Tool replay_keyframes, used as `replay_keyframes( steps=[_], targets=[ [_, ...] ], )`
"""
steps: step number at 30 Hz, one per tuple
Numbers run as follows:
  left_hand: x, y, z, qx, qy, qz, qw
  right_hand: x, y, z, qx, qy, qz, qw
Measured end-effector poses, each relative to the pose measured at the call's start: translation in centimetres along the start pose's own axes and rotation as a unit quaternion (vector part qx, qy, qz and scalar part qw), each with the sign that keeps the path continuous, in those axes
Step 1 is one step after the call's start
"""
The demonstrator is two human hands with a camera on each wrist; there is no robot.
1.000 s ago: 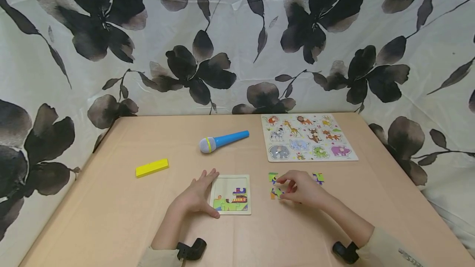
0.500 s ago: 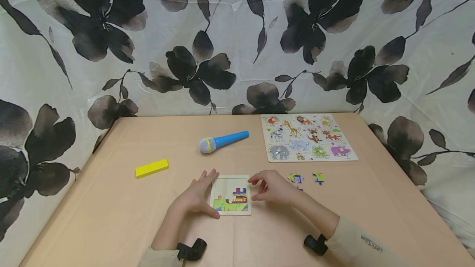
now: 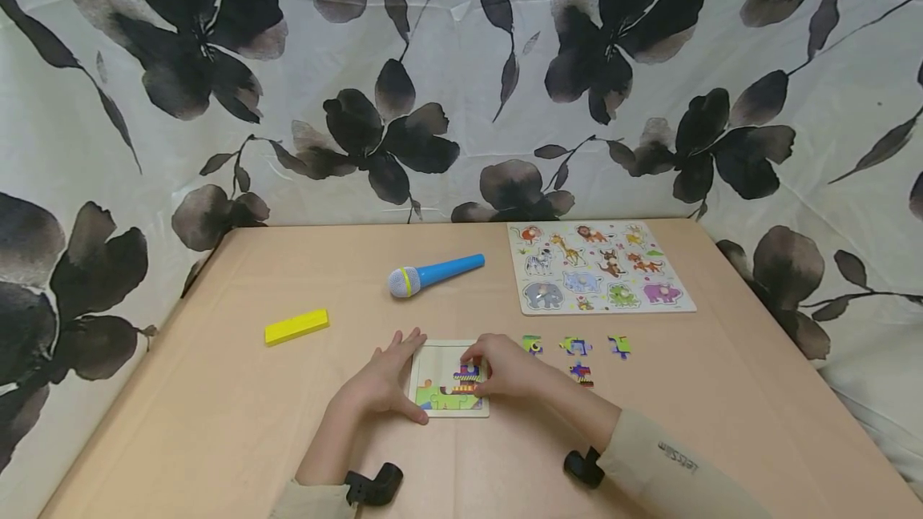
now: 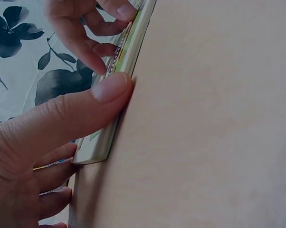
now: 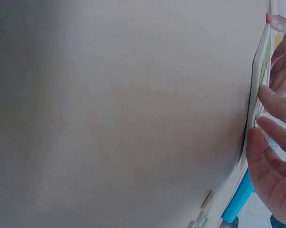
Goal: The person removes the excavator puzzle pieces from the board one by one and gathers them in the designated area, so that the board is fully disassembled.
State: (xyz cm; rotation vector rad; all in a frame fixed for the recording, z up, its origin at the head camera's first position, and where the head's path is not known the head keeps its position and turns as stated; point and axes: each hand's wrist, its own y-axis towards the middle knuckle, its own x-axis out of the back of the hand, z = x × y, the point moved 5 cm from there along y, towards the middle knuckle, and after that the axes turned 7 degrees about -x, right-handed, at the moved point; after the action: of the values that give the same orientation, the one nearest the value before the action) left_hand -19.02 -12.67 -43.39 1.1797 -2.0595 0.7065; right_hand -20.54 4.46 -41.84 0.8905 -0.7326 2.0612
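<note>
Item 1: puzzle tray (image 3: 436,355), pale, square, shallow, raised rim. Location: flat on the table (image 3: 454,471), between the two hands. Contents: fitted pieces (image 3: 449,403), green along the 6 o'clock side; a purple-and-red section toward 4 o'clock. Handling, as judged: light, stiff, probably thin wood; liable to slide on the smooth top unless braced. Best hold: the rim, at 7 and 11 o'clock, off the picture.

Item 2: left hand (image 3: 385,379), at the tray's 9 o'clock. Fingers spread toward 11, thumb laid against the rim near 7; tray spanned and steadied, not clenched.

Item 3: right hand (image 3: 508,371), at the tray's 3 o'clock. Fingers bent, fingertips and thumb over or at that side. Whether a piece sits between them cannot be told.

Item 4: loose pieces (image 3: 574,347), four in view, multicoloured, from between 2 and 3 o'clock round to 3. Handling, as judged: very light, rigid, tabs perhaps prone to chipping if forced. Best hold: opposite side edges, by thumb and fingertip, lowered level.

Item 5: microphone (image 3: 447,271), blue handle, grey head, at 12 o'clock.

Item 6: animal board (image 3: 602,267), at 2 o'clock.

Item 7: yellow block (image 3: 296,327), between 9 and 10 o'clock.
</note>
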Motion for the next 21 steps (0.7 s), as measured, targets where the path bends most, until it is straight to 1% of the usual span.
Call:
replay_keyframes(
  steps=[6,15,21],
  targets=[
    [-0.16,0.09,0.25,-0.007,0.0,-0.002,1.0,-0.14,0.56,0.16,-0.003,-0.005,0.008,0.9999],
    [-0.15,0.04,0.21,-0.012,-0.001,-0.004,0.9999,-0.04,0.79,0.06,-0.028,-0.006,0.012,0.9995],
    [-0.03,-0.07,0.05,-0.008,-0.006,-0.006,0.9999,0.28,0.87,0.37,-0.013,-0.002,0.011,0.9999]
  ],
)
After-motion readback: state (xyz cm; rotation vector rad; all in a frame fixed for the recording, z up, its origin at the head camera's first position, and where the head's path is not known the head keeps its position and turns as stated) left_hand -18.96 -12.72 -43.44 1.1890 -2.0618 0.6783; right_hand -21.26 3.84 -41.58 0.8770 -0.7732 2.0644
